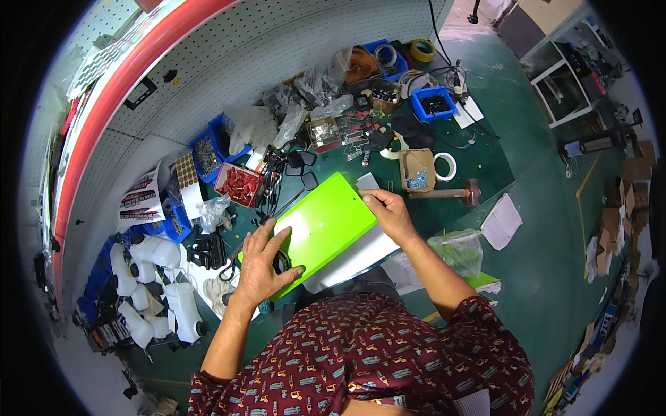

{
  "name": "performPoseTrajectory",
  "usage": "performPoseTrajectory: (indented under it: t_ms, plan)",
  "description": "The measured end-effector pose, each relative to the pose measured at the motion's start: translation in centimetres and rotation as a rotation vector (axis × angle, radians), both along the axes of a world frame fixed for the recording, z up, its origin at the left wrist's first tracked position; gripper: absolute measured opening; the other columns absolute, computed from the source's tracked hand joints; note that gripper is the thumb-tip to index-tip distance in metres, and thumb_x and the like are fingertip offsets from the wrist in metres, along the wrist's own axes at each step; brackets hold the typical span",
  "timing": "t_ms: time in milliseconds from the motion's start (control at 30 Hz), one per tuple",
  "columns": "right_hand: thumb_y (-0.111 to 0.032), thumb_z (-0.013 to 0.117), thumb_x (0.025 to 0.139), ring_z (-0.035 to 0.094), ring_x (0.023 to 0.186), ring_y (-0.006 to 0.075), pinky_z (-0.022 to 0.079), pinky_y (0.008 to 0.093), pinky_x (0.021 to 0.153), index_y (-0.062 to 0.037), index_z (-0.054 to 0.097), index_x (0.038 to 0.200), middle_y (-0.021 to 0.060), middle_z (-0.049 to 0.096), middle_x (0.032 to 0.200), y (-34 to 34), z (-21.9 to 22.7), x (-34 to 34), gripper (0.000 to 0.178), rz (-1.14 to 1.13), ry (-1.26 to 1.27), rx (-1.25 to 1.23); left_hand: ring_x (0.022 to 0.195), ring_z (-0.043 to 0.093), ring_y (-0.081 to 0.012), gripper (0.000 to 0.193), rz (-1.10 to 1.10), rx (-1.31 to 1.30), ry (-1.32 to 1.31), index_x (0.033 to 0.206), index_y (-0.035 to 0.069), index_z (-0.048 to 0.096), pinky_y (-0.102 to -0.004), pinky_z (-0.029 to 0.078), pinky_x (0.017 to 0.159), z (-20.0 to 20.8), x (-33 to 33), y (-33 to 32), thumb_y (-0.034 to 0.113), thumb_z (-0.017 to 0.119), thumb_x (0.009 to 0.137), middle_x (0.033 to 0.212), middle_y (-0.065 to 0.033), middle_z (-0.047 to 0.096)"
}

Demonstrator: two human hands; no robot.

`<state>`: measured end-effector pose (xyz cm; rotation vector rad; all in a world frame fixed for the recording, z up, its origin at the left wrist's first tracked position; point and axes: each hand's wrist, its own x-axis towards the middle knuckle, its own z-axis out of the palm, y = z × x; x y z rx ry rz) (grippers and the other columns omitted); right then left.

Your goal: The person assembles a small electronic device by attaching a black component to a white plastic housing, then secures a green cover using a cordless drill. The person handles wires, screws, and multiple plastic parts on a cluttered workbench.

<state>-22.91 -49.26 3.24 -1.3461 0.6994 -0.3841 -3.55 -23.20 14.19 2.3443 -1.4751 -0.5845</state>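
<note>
Two hands steady the green panel (320, 232), which sits slantwise in front of you at the near edge of the bench (496, 156), probably to keep its broad face within easy view. Your left hand (259, 267) is spread wide over the left end, fingers on the face and thumb toward the near edge, seemingly to stop it sliding. Your right hand (390, 213) is part-curled at the opposite end, gripping the edge; you can't tell from here how far its fingers reach underneath. A white sheet (364, 258) shows below the panel, perhaps shielding its finish, though actual contact is hidden. Beyond, the hammer (440, 194), the cardboard box (411, 162) and the red tray (227, 166) stand aside, likely leaving you room while staying within reach.
</note>
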Motion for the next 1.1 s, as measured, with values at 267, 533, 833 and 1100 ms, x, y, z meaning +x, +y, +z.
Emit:
performPoseTrajectory:
  t_ms: [267,533,833,1100]
  plan:
    - [-0.006,0.061,0.098,0.067,0.096,0.0121,0.053,0.0269,0.087,0.0028,0.07,0.127,0.0087,0.075,0.11,-1.3,-1.2,0.1,0.032,0.047,0.047,-0.001,0.148,0.034,-0.0442,0.097,0.276,-0.14,-0.056,0.15,0.009,0.051,-0.0631,0.017,0.123,-1.7,-2.2,3.0,0.045,0.088,0.069,0.161,-0.0245,0.037]
    - [0.005,0.053,0.095,0.066,0.106,0.0173,0.052,0.0311,0.096,-0.0067,0.064,0.139,0.012,0.071,0.123,-1.3,-1.5,0.0,0.047,0.102,0.045,-0.116,0.153,0.025,-0.0347,0.133,0.785,-0.496,0.384,0.165,0.002,0.013,-0.0439,0.02,0.126,-3.7,-6.2,3.9,0.053,0.09,0.07,0.168,-0.0236,0.021]
    - [0.014,0.048,0.095,0.058,0.102,0.0183,0.046,0.0273,0.097,-0.0053,0.054,0.149,0.0102,0.061,0.11,-3.1,0.3,0.9,0.057,0.347,0.063,-0.377,0.147,0.034,-0.0312,0.128,0.951,-0.478,0.478,0.165,-0.002,0.009,-0.0403,0.026,0.123,-3.3,-7.7,3.4,0.034,0.092,0.074,0.164,-0.0216,0.028]
    - [0.017,0.046,0.092,0.055,0.088,0.0229,0.045,0.0273,0.085,-0.0094,0.059,0.146,0.0114,0.054,0.097,-3.2,0.8,1.0,0.061,0.333,-0.05,-0.412,0.144,0.037,-0.0302,0.127,0.971,-0.525,0.553,0.164,-0.003,0.009,-0.0399,0.029,0.122,-3.5,-7.8,3.6,0.032,0.092,0.074,0.161,-0.021,0.032]
